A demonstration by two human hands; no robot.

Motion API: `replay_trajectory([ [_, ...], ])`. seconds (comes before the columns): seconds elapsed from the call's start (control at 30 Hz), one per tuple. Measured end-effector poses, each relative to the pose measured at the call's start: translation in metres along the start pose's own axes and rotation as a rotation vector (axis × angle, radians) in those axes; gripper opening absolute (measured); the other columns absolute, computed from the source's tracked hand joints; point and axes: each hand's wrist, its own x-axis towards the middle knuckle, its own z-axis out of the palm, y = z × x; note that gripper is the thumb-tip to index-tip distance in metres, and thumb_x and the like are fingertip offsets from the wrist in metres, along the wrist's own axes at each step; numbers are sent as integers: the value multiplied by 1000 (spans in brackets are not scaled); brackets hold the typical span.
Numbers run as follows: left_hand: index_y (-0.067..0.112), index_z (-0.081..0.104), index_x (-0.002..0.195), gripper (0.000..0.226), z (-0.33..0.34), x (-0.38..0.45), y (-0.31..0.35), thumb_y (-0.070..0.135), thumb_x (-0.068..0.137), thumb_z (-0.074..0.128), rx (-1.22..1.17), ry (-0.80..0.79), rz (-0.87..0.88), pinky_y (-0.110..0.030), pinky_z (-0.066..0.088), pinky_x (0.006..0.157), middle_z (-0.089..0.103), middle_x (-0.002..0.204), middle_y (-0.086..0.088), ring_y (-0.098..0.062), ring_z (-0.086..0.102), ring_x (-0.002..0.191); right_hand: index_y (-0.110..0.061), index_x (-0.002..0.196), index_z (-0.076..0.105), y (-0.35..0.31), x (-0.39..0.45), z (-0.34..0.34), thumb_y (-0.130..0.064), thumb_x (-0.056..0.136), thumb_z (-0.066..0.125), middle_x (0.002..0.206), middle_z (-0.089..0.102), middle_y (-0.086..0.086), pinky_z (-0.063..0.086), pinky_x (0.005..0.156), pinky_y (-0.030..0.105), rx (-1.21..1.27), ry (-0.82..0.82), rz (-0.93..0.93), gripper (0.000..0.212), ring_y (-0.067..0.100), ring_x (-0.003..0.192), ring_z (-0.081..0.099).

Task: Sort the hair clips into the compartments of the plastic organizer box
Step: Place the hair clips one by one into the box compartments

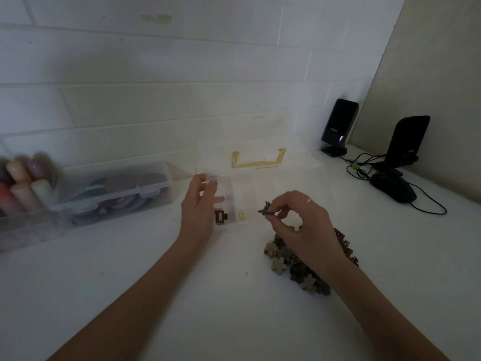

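A clear plastic organizer box (pixel 281 183) stands open on the white table, its lid with a yellow handle (pixel 256 160) leaning back against the wall. A brown clip (pixel 220 217) lies in its leftmost compartment and a pale yellow clip (pixel 241 214) in the one beside it. My left hand (pixel 199 204) rests against the box's left side with its fingers on the rim. My right hand (pixel 299 220) pinches a small dark flower clip (pixel 265 208) just above the box's front edge. A pile of brown and beige flower clips (pixel 294 261) lies under my right wrist.
A clear lidded box (pixel 117 188) of round coloured items sits at the left, with another container of pastel pieces (pixel 23 188) beside it. At the back right stand two black speakers (pixel 338 126) (pixel 408 142), a black mouse (pixel 393 188) and cables (pixel 426 204).
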Motion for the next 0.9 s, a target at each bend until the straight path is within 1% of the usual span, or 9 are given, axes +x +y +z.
replay_trajectory([
  [0.17, 35, 56, 91, 18, 2, -5, 0, 29, 99, 41, 44, -66, 56, -40, 55, 68, 64, 102, 6, -17, 68, 84, -19, 81, 63, 3, 9, 18, -10, 80, 70, 81, 54, -20, 46, 73, 29, -121, 8, -67, 11, 1, 76, 49],
  [0.3, 40, 56, 86, 19, 1, -6, -1, 32, 98, 43, 69, -94, 96, -41, 56, 67, 65, 91, 18, -8, 68, 78, -16, 75, 66, 9, 9, 32, -15, 77, 72, 87, 62, -5, 47, 71, 40, -244, -23, -101, 6, 15, 80, 53],
  [0.33, 40, 56, 85, 20, 1, -6, -1, 31, 98, 44, 72, -96, 99, -41, 56, 67, 65, 89, 21, -6, 68, 77, -16, 77, 70, 11, 9, 32, -19, 78, 69, 92, 63, -2, 48, 71, 39, -264, -34, -110, 3, 16, 82, 53],
  [0.43, 41, 55, 86, 19, 2, -5, -2, 32, 98, 43, 85, -98, 115, -41, 56, 67, 64, 91, 24, -7, 68, 78, -21, 94, 73, 11, 9, 27, -32, 83, 59, 108, 62, -4, 46, 80, 34, -205, -74, -75, 21, 9, 87, 50],
  [0.53, 41, 55, 86, 21, 0, -2, 0, 30, 99, 42, 87, -88, 119, -34, 53, 64, 64, 90, 24, -8, 68, 78, -28, 101, 71, 6, 10, 6, -29, 83, 66, 94, 63, -17, 44, 82, 22, -125, -109, -29, 19, 2, 87, 53],
  [0.63, 36, 56, 88, 21, -1, 1, 1, 26, 99, 42, 67, -78, 107, -32, 52, 62, 61, 92, 14, -15, 68, 79, -27, 88, 71, 9, 9, -20, -20, 80, 72, 77, 65, -20, 46, 67, 13, -84, -205, 20, 11, 3, 73, 59],
  [0.73, 33, 56, 88, 20, -2, 2, 1, 23, 98, 42, 40, -71, 93, -31, 49, 61, 58, 90, 9, -19, 67, 78, -31, 85, 72, 20, 5, -31, -19, 80, 71, 79, 67, -21, 45, 68, 10, -162, -381, 56, 14, -4, 75, 61],
  [0.83, 34, 55, 89, 20, -1, 2, 0, 23, 99, 41, 43, -77, 105, -31, 49, 61, 57, 93, 6, -19, 67, 77, -36, 103, 70, 27, 1, -29, -21, 84, 67, 93, 65, -26, 43, 77, 7, -240, -525, 81, 24, -11, 80, 56],
  [0.9, 36, 54, 89, 19, -1, 3, -1, 25, 97, 41, 35, -84, 111, -31, 49, 61, 58, 93, 6, -19, 66, 76, -40, 113, 64, 26, -1, -29, -22, 86, 66, 89, 54, -35, 39, 71, 2, -247, -547, 95, 32, -17, 75, 50],
])
